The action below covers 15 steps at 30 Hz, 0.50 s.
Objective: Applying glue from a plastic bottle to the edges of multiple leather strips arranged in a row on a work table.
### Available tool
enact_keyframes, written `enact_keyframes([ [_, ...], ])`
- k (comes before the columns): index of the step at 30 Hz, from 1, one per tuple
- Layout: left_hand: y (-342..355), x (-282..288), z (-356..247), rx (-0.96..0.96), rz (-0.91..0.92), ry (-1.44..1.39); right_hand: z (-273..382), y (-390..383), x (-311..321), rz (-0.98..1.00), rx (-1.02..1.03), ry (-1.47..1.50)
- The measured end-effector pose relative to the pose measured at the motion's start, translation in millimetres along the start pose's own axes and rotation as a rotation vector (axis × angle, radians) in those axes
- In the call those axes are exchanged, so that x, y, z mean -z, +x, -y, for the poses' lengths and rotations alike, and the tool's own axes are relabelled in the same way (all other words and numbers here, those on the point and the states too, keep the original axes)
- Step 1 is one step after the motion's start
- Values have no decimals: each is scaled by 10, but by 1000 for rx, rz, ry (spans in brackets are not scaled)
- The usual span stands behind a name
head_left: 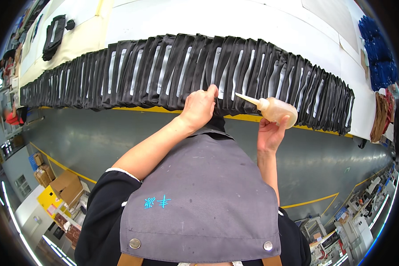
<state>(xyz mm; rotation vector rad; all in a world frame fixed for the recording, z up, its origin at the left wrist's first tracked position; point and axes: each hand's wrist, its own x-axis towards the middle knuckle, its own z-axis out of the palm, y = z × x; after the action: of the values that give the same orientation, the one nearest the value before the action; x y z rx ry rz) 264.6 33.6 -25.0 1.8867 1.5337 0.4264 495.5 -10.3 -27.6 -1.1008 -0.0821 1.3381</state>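
A long row of black fabric pieces (157,66), each with a pale grey strip, stands packed along the near edge of the white table. My left hand (198,108) is closed at the front of the row near the middle, its fingertips pinched on one black piece beside a pale strip. My right hand (270,133) grips a translucent squeeze bottle (279,111) with cloudy contents, tilted so that its long tapered nozzle points left toward the row, a short way right of my left hand.
A small black bundle (53,37) lies at the table's (230,15) back left. Blue (376,53) and brown fabric piles sit at the right. A grey floor (323,164) runs below the edge. A person in red (13,116) is at far left, near cardboard boxes (66,188).
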Motion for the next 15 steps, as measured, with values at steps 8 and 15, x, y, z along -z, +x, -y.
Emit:
enact_keyframes([
  [8, 133, 174, 56, 211, 132, -342, -79, -128, 130, 115, 207, -261],
  [15, 133, 213, -8, 171, 149, -377, -162, -218, 201, 182, 298, -363],
])
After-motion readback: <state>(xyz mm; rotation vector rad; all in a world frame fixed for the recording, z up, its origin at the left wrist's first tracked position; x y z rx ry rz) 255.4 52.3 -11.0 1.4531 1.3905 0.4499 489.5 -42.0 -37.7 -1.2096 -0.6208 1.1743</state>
